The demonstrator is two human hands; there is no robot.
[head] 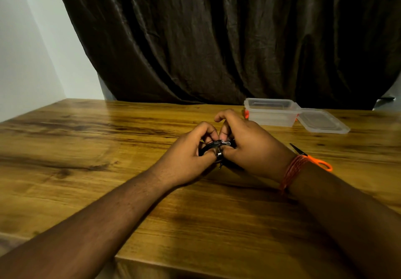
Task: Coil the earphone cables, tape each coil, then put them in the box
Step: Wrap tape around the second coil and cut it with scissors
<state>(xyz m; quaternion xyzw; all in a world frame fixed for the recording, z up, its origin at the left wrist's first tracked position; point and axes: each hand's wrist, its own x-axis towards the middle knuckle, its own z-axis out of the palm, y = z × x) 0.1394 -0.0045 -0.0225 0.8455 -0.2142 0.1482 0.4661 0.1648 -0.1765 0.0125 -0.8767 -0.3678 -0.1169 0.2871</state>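
Note:
A black coiled earphone cable (213, 146) with small silver earbuds sits between both hands just above the wooden table (86, 148). My left hand (186, 155) grips the coil's left side with fingers curled around it. My right hand (249, 144) pinches the coil's top and right side, thumb and fingertips pressed on it. Most of the coil is hidden by the fingers. The clear plastic box (271, 112) stands open at the back right, and its contents cannot be made out. Whether tape is on the coil cannot be made out.
The box's clear lid (323, 121) lies flat to the right of the box. Orange-handled scissors (312, 158) lie behind my right wrist, partly hidden by it. A dark curtain (217, 39) hangs behind the table's far edge. A white wall stands at left.

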